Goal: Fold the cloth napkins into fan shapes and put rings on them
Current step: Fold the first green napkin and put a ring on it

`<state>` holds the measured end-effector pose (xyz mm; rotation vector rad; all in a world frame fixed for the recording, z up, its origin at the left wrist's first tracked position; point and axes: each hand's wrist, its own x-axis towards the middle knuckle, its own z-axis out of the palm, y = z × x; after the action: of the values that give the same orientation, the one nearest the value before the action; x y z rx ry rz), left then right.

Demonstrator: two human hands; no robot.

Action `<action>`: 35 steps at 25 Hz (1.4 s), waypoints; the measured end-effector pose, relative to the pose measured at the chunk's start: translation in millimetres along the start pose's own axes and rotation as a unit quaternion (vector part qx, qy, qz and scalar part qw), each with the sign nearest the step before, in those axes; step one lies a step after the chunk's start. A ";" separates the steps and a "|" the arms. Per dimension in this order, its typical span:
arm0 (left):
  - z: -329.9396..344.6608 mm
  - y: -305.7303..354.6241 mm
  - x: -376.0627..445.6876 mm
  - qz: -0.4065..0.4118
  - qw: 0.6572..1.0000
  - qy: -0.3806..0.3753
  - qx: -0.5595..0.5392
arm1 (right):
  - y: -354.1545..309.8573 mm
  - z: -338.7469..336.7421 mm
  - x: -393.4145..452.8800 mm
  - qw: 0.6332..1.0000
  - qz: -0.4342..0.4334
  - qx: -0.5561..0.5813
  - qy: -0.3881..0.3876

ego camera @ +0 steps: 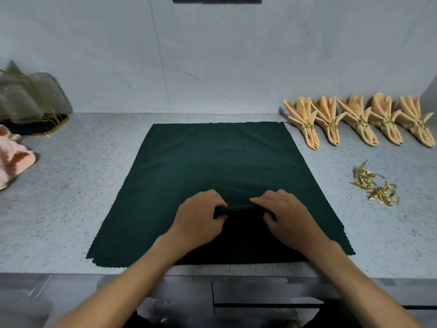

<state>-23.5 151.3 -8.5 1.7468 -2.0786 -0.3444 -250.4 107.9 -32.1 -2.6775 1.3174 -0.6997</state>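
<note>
- A dark green napkin (pixel 212 162) lies spread flat on the speckled countertop (pixel 94 185), its near hem just inside the counter's front edge and its far hem short of the back wall.
- My left hand (pixel 198 216) pinches a raised pleat (pixel 238 206) in the napkin's near half, fingers curled over the fold and thumb tucked under its left end.
- My right hand (pixel 286 214) pinches the same pleat at its right end, forefinger laid along the ridge and thumb below it.
- Five peach napkins (pixel 354 119), already fanned and ringed, stand in a row at the counter's back right corner.
- A small heap of loose gold rings (pixel 376 185) sits near the right edge, apart from the green napkin.
- At the left edge lies a crumpled pink cloth (pixel 11 157), with a sheer bag (pixel 28 95) on a dark tray (pixel 35 126) behind it.
</note>
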 end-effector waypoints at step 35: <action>-18.5 10.3 63.8 0.189 0.929 -0.124 0.293 | 20.5 -0.3 2.5 0.998 0.009 -0.043 0.051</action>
<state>-32.9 92.0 21.6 1.5875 -2.8543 0.2106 -264.2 93.2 -36.3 -2.7261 1.4256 -0.8043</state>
